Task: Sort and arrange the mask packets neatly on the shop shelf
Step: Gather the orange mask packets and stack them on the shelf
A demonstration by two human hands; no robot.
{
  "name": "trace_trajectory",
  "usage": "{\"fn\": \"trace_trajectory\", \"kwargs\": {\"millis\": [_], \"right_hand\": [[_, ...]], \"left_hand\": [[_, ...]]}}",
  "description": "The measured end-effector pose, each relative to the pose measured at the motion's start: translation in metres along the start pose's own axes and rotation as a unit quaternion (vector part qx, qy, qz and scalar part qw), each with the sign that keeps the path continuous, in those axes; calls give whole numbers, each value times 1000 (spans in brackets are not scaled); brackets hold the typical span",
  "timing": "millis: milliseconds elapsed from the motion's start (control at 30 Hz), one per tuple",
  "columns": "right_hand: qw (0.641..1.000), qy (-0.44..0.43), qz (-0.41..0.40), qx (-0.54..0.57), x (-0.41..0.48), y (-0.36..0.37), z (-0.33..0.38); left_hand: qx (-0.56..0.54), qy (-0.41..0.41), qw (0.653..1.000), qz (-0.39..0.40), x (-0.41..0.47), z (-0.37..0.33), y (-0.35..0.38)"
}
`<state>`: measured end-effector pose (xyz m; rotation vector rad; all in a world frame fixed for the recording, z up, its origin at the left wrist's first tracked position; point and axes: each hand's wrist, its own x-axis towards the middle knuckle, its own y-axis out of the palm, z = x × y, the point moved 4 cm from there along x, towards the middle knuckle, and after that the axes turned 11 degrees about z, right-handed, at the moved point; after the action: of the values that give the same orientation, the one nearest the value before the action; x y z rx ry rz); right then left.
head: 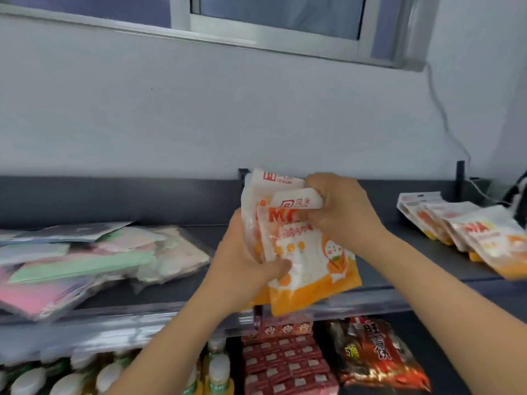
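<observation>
I hold a small bundle of white-and-orange mask packets (pixel 308 269) upright above the grey top shelf (pixel 405 266). My left hand (pixel 245 260) grips the bundle from the left, thumb across the front packet. My right hand (pixel 342 209) pinches the folded top edge of the front packet. A fanned row of matching white-and-orange packets (pixel 467 232) lies on the shelf at the right. A loose heap of pastel pink, green and blue mask packets (pixel 85 260) lies on the shelf at the left.
A grey wall with a window rises behind the shelf, and a cable runs down at the right. Below the shelf edge are bottles with white caps (pixel 114 372), red snack packs (pixel 282 360) and a dark red bag (pixel 379 354).
</observation>
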<state>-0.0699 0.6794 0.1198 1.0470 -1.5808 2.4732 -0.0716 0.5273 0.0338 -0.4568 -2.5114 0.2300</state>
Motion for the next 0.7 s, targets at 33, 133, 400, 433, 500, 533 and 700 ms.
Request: {"fn": "trace_trajectory", "kwargs": {"millis": [33, 133, 400, 433, 500, 533, 700], "right_hand": [[1000, -7, -19, -16, -5, -8, -9], [996, -30, -66, -59, -21, -34, -43], [962, 24, -222, -155, -81, -107, -182], [956, 39, -237, -171, -90, -114, -199], [938, 66, -276, -198, -106, -129, -230], [928, 78, -301, -205, -115, -138, -244], [889, 191, -382, -166, -156, -174, -306]], "left_hand": [[10, 1, 1000, -12, 8, 0, 10], [32, 15, 999, -38, 35, -1, 48], [7, 17, 999, -38, 112, -4, 192], [5, 19, 999, -34, 121, -6, 211], [-9, 22, 999, -27, 140, -8, 246], [-19, 22, 999, -25, 149, -8, 262], [-102, -8, 994, -25, 187, 4, 335]]}}
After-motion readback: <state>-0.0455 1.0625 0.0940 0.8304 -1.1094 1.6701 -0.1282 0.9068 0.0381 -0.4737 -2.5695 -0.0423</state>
